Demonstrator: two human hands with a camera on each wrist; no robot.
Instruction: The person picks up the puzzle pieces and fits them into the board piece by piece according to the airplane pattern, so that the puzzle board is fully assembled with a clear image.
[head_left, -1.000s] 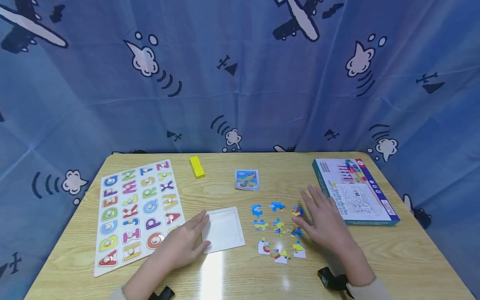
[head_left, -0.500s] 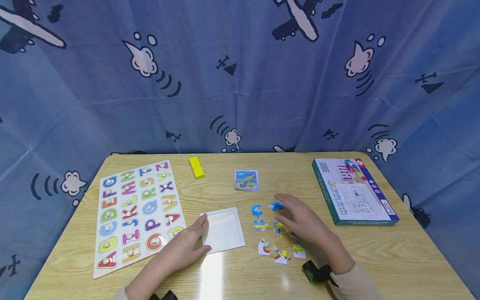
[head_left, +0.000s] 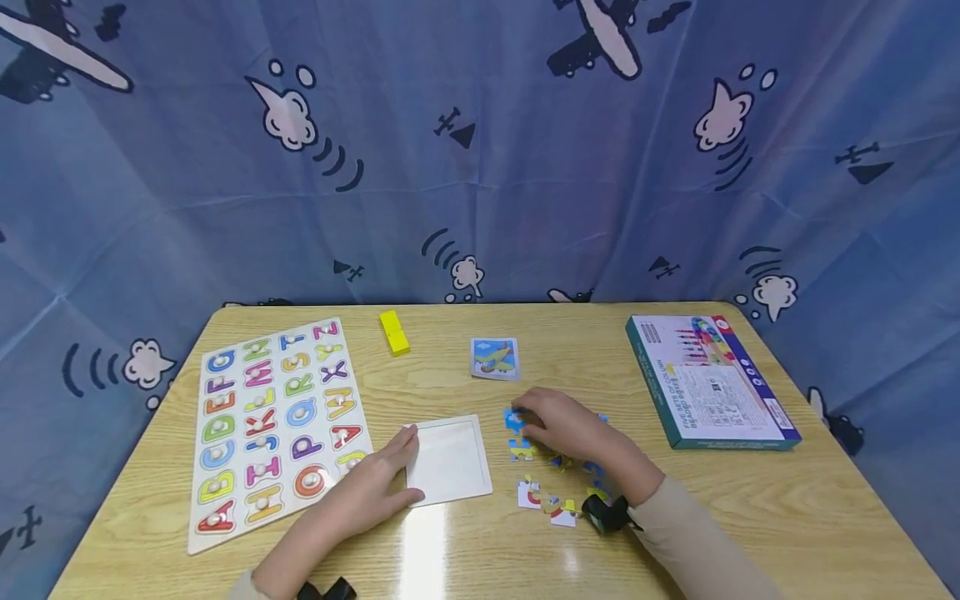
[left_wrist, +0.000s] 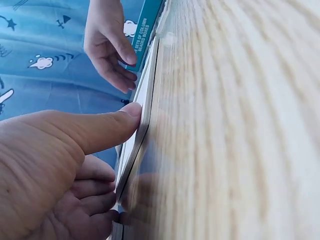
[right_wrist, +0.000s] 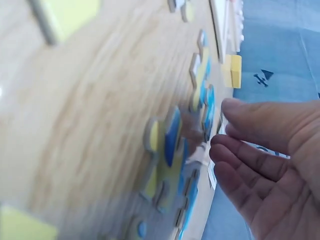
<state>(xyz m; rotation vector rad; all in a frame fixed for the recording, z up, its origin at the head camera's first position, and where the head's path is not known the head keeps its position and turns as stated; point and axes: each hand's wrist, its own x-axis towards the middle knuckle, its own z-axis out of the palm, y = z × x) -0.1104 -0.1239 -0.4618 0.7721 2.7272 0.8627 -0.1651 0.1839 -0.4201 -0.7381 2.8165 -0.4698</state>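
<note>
My left hand (head_left: 369, 497) rests against the left side of a square white puzzle tray (head_left: 450, 461). In the left wrist view, its thumb (left_wrist: 107, 127) touches the tray rim and the other fingers lie at the edge. Over the loose jigsaw pieces reaches my right hand (head_left: 566, 425), its fingertips beside a blue piece (head_left: 513, 419). The right wrist view shows the thumb (right_wrist: 250, 117) and fingers apart, with nothing between them. Below that piece lies a blue and yellow one (head_left: 521, 451). Several pieces are hidden under the right hand and wrist.
A picture card (head_left: 495, 358) with a yellow airplane lies behind the pieces. An alphabet peg board (head_left: 281, 392) is at the left, with yellow blocks (head_left: 394, 332) near its far corner. At the right is a flat cardboard box (head_left: 712, 383).
My right hand has moved left across the jigsaw pieces, from beside the right column to the far left piece. My left hand stays at the tray.
</note>
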